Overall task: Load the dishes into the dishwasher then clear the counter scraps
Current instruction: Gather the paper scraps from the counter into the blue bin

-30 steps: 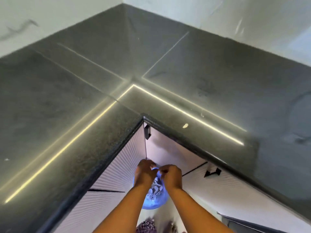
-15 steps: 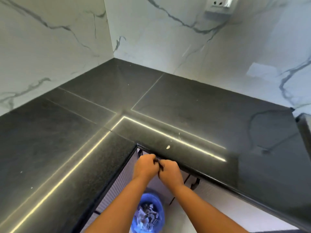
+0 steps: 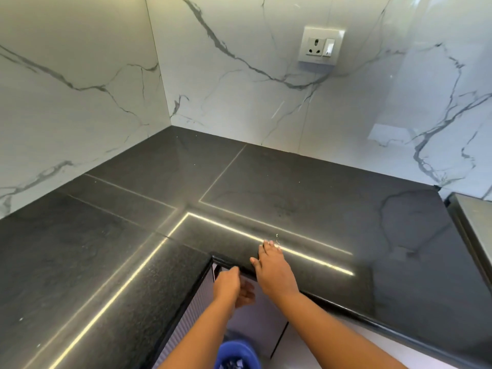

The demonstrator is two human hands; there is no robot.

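A small pale scrap [image 3: 277, 244] lies on the dark L-shaped counter [image 3: 306, 198], near its inner corner. My right hand [image 3: 274, 267] lies flat on the counter with its fingers straight, the fingertips touching the scrap. My left hand [image 3: 231, 286] is cupped palm up just below the counter's front edge, holding nothing that I can see. On the floor below stands a blue bin [image 3: 237, 355] with scraps in it.
White marble-look walls rise behind the counter, with a socket and switch plate [image 3: 320, 45] on the back wall. Ribbed white cabinet fronts [image 3: 186, 323] run under the counter. A grey steel surface [image 3: 476, 222] adjoins the counter at the far right.
My hands were together below the counter edge, over the bin. They have separated: the right hand has gone up onto the counter to the scrap, the left has opened under the edge. The camera has tilted up.
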